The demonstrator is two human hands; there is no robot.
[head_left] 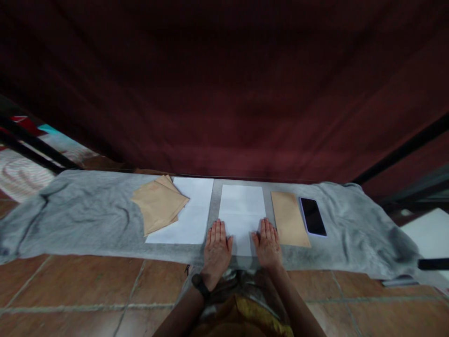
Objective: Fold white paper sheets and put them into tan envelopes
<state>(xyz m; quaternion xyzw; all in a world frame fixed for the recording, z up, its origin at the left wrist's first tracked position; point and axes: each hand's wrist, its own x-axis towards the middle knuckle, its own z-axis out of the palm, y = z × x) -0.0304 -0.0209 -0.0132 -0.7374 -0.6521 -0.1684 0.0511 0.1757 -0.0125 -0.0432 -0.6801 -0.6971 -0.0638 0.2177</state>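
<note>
A white sheet of paper (242, 201) lies flat on the grey cloth in front of me, with faint crease lines across it. My left hand (216, 245) rests flat on its left edge, fingers stretched forward. On the opposite edge my right hand (268, 245) lies flat too, its thumb pointing inward over the paper. Neither hand grips anything. Just right of my right hand is a single brown envelope (289, 217). Left of my left hand, several brown envelopes (159, 206) are fanned out partly over more white paper (196, 215).
A phone (313, 216) with a dark screen and pale purple case lies beyond the single envelope. Grey cloth (94, 210) covers the long narrow surface. Behind it hangs a dark red curtain (224, 103), with black bars (403, 150) at the sides. Terracotta tiles (164, 281) form the floor.
</note>
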